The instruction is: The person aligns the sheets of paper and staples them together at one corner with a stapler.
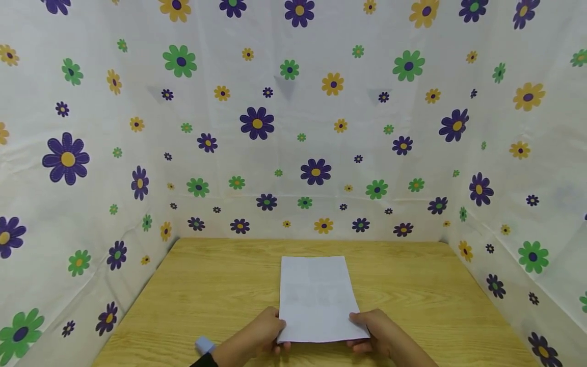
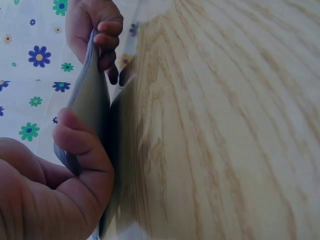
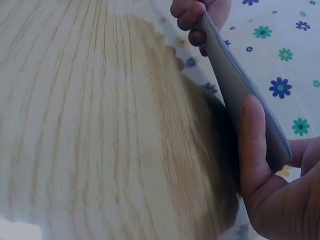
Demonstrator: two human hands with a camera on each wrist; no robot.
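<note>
A white, layered sheaf of paper (image 1: 316, 295) is held by its near corners, with faint grey marks on its upper face. My left hand (image 1: 263, 329) pinches the near left corner, thumb on top and fingers curled underneath. At the near right corner, my right hand (image 1: 380, 331) grips in the same way. The left wrist view shows the thin layered edge of the paper (image 2: 85, 75) between both hands. From the right wrist view, the underside of the paper (image 3: 227, 75) tilts above the table, with a dark shadow below it.
A small light-blue block (image 1: 205, 345) lies beside my left forearm, partly hidden by it. The wood-grain table (image 1: 206, 285) reaches back to a white cloth (image 1: 220, 168) printed with purple, green and yellow flowers, which also hangs along both sides.
</note>
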